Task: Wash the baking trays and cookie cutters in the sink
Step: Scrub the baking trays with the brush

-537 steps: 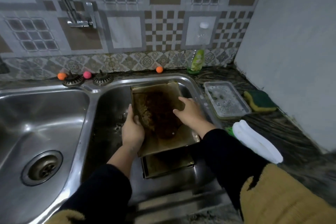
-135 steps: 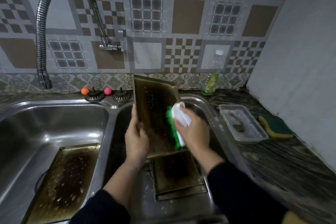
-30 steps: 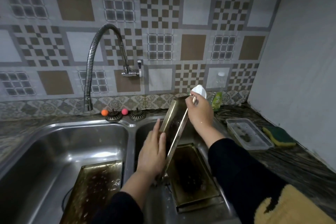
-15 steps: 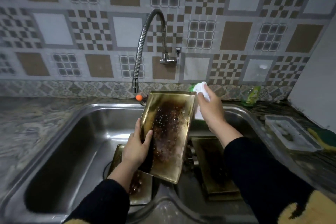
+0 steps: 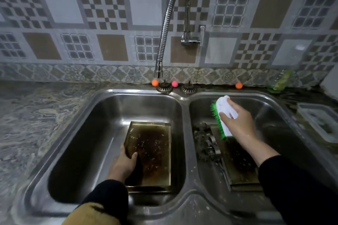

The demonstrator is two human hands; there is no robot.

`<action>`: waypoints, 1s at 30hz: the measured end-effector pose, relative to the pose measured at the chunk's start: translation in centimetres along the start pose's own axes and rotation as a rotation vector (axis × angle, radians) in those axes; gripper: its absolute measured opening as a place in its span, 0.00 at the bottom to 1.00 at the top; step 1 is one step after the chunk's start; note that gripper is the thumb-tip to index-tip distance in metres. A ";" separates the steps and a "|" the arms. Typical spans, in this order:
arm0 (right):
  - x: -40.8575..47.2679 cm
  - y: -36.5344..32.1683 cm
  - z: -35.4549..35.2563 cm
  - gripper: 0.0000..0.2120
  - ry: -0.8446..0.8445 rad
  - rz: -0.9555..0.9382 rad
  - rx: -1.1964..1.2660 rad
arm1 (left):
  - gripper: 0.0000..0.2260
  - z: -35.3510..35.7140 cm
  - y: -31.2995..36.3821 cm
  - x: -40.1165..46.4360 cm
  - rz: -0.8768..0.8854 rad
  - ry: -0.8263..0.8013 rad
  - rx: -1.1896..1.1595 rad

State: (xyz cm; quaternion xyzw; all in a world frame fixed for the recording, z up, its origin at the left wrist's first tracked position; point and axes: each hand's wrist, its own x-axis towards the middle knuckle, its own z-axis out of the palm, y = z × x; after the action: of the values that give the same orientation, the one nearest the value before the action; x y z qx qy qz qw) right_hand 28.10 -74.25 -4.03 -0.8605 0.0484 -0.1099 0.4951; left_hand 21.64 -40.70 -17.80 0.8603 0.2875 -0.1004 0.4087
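steel sink [image 5: 184, 97]: left hand [image 5: 124, 165] grip clamps tray [image 5: 153, 151] edge; right hand [image 5: 237, 124] clamps brush [image 5: 222, 113].

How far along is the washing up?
Early on. Nothing looks clean: the tray the left hand holds in the left basin is stained brown. The right hand holds the brush over another tray. Tap is dry; rinsing remains.

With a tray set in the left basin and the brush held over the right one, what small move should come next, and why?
Probably let go of the tray with the left hand and reach for the tray in the right basin. The scrubbed tray already lies flat in the left basin, while the right hand holds the brush over the other dark, stained tray.
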 end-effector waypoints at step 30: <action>0.6 4.9 -10.3 0.29 -0.276 -0.036 -0.541 | 0.12 8.7 20.0 -9.6 0.581 0.086 0.758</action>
State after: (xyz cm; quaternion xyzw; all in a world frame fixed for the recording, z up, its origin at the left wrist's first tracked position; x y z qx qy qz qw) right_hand 26.36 -85.55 -3.20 -0.9687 -0.0074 0.0163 0.2477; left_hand 25.86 -61.34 -6.59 0.9969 -0.0051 -0.0443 0.0650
